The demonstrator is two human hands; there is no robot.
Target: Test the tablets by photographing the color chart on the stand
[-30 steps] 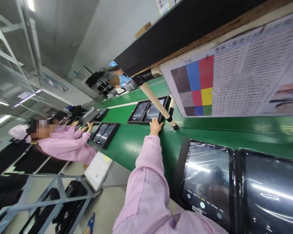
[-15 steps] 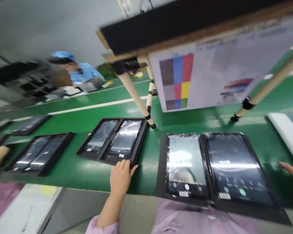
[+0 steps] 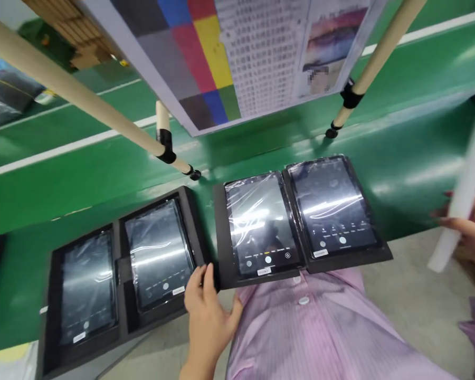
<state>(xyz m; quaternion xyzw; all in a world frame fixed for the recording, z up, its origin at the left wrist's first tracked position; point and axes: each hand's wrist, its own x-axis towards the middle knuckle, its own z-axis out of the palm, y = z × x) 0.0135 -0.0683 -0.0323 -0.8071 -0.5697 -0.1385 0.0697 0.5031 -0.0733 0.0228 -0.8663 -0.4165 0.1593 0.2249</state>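
Note:
My left hand (image 3: 210, 309) has its bent fingers on the near right corner of a black tray (image 3: 121, 285), the thumb apart. Two tablets lie in this tray: a left tablet (image 3: 87, 285) and a right tablet (image 3: 158, 253), both under shiny film. Close beside it, at my waist, a second black tray (image 3: 220, 232) carries a lit tablet (image 3: 261, 224) and another tablet (image 3: 328, 203), each with camera-like icons and a small white label. At the right edge my right hand (image 3: 473, 224) is closed round a long white bar (image 3: 457, 227), tilted and partly out of view.
A printed chart board (image 3: 261, 63) with colour squares and text hangs over the green bench (image 3: 411, 174). Its beige pole legs (image 3: 364, 79) stand behind the trays. Dark wrapped items (image 3: 10, 97) are at far left. A white and yellow surface (image 3: 11, 359) shows at lower left.
The left tray has come nearer to me and beside the second tray, with my left hand at its corner. My right hand has taken up the white bar from the bench. The view has tilted down.

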